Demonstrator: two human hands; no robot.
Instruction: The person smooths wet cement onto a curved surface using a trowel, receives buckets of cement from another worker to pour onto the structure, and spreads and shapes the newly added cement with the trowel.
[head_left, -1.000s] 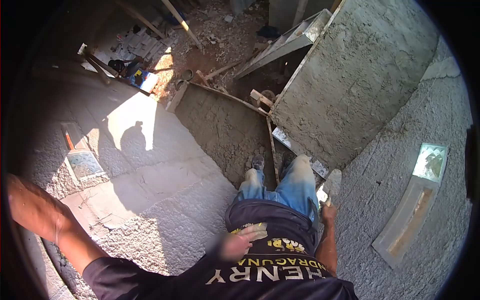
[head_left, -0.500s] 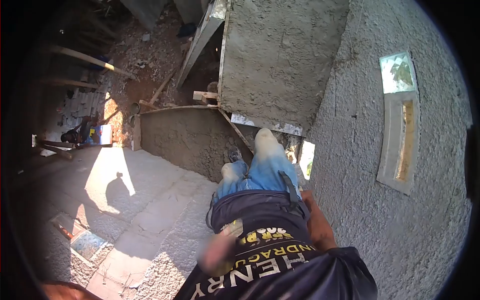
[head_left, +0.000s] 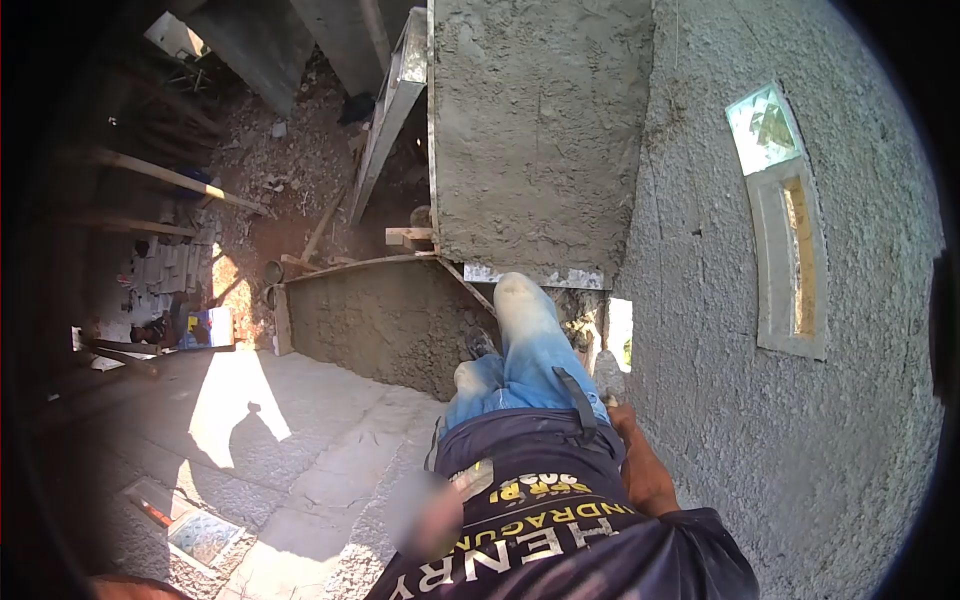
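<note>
My right hand [head_left: 621,412] is beside my right hip, mostly hidden by the shirt and jeans. It is closed round the handle of a trowel [head_left: 607,374], whose grey blade points away from me near the foot of the rough wall. My left hand is out of the picture; only a bit of the left arm shows at the bottom left edge. In front of my knees stands a wet grey mortar surface [head_left: 540,140] with a pale strip [head_left: 540,277] along its lower edge.
A wooden-edged mortar slab [head_left: 375,320] lies left of my legs. The rough wall [head_left: 690,400] on the right has a glass block [head_left: 765,130] and a narrow framed recess [head_left: 790,260]. Wooden poles [head_left: 180,178] and rubble [head_left: 285,170] are at the upper left.
The view has swung to the right, and the mortar surfaces now sit further left. My left forearm has almost left the picture. The trowel dropped from sight and shows again by my right hip.
</note>
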